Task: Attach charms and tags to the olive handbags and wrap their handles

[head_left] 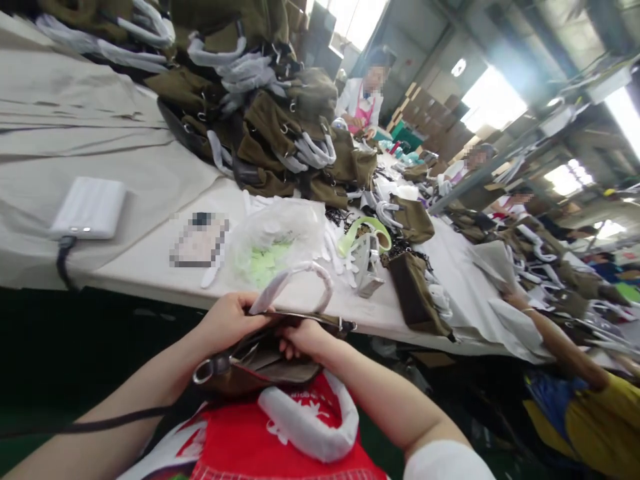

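My left grip pinches the far rim of a brown bag beside its upright, white-wrapped handle. My right grip reaches into the mouth, fingers curled; I cannot tell whether they pinch anything. The bag gapes open against my red apron, at the near edge of the surface, its other handle hanging toward me. Just beyond lies a clear plastic bag with green pieces inside, near a roll of yellow-green tape.

A brown handbag gapes open at the worktop's near edge, one white-wrapped handle raised, the other drooping.
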Action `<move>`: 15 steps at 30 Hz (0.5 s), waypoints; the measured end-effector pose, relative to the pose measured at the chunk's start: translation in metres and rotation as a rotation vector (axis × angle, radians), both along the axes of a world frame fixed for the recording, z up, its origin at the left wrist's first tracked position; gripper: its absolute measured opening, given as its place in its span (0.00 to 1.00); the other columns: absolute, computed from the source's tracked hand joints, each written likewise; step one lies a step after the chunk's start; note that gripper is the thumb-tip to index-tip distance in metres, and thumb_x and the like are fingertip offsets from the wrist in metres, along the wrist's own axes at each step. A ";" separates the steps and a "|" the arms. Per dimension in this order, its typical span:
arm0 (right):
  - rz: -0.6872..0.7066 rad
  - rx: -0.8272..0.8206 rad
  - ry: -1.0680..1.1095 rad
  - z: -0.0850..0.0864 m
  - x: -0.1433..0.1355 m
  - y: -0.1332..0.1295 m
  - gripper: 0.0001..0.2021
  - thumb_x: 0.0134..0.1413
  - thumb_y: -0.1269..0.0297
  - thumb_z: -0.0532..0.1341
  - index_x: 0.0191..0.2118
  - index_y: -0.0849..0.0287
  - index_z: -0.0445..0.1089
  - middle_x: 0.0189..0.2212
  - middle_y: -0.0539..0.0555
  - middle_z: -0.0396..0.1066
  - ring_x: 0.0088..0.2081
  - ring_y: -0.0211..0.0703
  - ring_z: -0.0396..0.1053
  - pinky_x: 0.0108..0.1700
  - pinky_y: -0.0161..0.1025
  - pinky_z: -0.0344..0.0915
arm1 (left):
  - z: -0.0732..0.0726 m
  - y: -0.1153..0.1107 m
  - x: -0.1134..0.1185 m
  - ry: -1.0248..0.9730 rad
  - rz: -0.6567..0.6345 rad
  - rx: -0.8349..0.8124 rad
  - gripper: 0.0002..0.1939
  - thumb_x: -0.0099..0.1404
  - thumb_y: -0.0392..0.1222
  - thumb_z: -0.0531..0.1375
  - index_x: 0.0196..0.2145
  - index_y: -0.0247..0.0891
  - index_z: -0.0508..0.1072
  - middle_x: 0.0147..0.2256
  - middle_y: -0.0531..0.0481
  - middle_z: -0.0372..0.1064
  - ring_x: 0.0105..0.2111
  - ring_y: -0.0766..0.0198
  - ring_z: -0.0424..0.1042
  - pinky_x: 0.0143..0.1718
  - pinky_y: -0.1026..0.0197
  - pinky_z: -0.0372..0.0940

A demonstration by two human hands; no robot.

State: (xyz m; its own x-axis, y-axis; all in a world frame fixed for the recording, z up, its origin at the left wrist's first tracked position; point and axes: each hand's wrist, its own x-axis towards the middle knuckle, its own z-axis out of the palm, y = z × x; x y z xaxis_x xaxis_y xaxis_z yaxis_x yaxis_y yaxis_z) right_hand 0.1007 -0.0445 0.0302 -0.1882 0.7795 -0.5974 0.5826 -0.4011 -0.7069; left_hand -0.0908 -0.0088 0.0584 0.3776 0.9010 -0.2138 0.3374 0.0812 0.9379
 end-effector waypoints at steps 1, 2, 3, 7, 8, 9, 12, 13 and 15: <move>0.082 0.051 -0.095 0.004 0.000 0.000 0.10 0.62 0.69 0.54 0.34 0.62 0.73 0.20 0.52 0.72 0.17 0.36 0.66 0.20 0.32 0.63 | 0.001 0.000 -0.001 0.003 0.003 0.000 0.13 0.49 0.51 0.66 0.27 0.39 0.81 0.26 0.53 0.78 0.30 0.57 0.74 0.31 0.63 0.66; 0.160 0.120 -0.197 0.009 -0.001 -0.001 0.10 0.60 0.70 0.55 0.35 0.61 0.74 0.24 0.55 0.75 0.20 0.39 0.69 0.24 0.35 0.66 | 0.002 0.000 -0.001 0.006 0.005 0.001 0.13 0.49 0.51 0.67 0.27 0.39 0.81 0.26 0.53 0.78 0.30 0.57 0.75 0.32 0.63 0.66; 0.230 0.206 -0.294 0.014 -0.004 -0.002 0.09 0.59 0.71 0.56 0.35 0.60 0.75 0.27 0.58 0.76 0.25 0.42 0.72 0.30 0.37 0.69 | 0.003 -0.001 -0.001 0.008 0.003 -0.001 0.12 0.49 0.50 0.66 0.27 0.39 0.81 0.26 0.53 0.78 0.30 0.56 0.75 0.32 0.63 0.67; 0.478 0.456 -0.428 0.036 -0.029 -0.012 0.10 0.56 0.69 0.58 0.37 0.62 0.78 0.35 0.62 0.78 0.34 0.49 0.74 0.37 0.39 0.69 | 0.003 -0.004 0.005 0.008 -0.012 -0.020 0.12 0.48 0.48 0.65 0.28 0.39 0.81 0.28 0.51 0.79 0.31 0.55 0.76 0.34 0.61 0.68; 0.552 0.473 -0.414 0.039 -0.038 -0.015 0.11 0.57 0.67 0.58 0.38 0.62 0.78 0.34 0.61 0.78 0.33 0.49 0.74 0.36 0.39 0.69 | 0.002 -0.004 0.006 0.011 -0.023 -0.022 0.11 0.48 0.47 0.65 0.28 0.39 0.81 0.28 0.51 0.79 0.31 0.55 0.76 0.34 0.60 0.68; 0.604 0.473 -0.383 0.042 -0.045 -0.018 0.11 0.57 0.66 0.58 0.38 0.62 0.78 0.34 0.59 0.79 0.32 0.48 0.74 0.35 0.38 0.69 | 0.002 -0.004 0.006 0.018 -0.043 -0.022 0.10 0.48 0.45 0.64 0.28 0.38 0.80 0.27 0.50 0.79 0.31 0.55 0.76 0.35 0.60 0.68; 0.662 0.465 -0.302 0.045 -0.058 -0.021 0.14 0.58 0.64 0.57 0.40 0.63 0.78 0.36 0.59 0.78 0.34 0.49 0.74 0.37 0.40 0.69 | 0.009 -0.005 -0.002 0.080 -0.141 0.030 0.13 0.51 0.46 0.63 0.32 0.36 0.80 0.30 0.49 0.78 0.33 0.55 0.76 0.38 0.58 0.69; 0.651 0.458 -0.298 0.045 -0.058 -0.020 0.14 0.58 0.64 0.56 0.40 0.64 0.78 0.37 0.60 0.78 0.36 0.50 0.75 0.39 0.41 0.70 | 0.016 -0.007 -0.007 0.110 -0.159 0.088 0.16 0.52 0.47 0.63 0.37 0.36 0.79 0.34 0.47 0.78 0.35 0.54 0.76 0.39 0.57 0.70; 0.597 0.430 -0.299 0.043 -0.056 -0.017 0.14 0.59 0.65 0.55 0.42 0.63 0.77 0.38 0.61 0.78 0.39 0.51 0.75 0.42 0.42 0.70 | 0.036 -0.016 -0.016 0.173 -0.154 0.288 0.24 0.56 0.49 0.63 0.48 0.35 0.74 0.44 0.44 0.76 0.42 0.53 0.75 0.46 0.54 0.69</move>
